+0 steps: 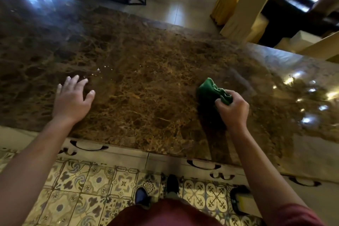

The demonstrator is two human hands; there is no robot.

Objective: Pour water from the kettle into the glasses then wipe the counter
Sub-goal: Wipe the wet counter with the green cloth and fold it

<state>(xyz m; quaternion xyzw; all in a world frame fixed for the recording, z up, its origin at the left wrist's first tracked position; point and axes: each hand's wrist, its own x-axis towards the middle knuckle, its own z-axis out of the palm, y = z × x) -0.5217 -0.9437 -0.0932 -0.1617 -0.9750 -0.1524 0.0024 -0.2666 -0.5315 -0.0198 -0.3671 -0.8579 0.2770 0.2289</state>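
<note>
Green cloth (213,91) bunched in right hand (233,109), fingers curled round it, on the bench (146,97) at right. Droplets (100,71) well to the left and slightly farther, just beyond left hand (72,101), fingers spread and relaxed. Kettle and glasses out of view; wet streaks hard to tell from glare.

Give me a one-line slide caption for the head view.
Right hand grips a bunched green cloth on the marble counter; open left hand lies near water droplets.
</note>
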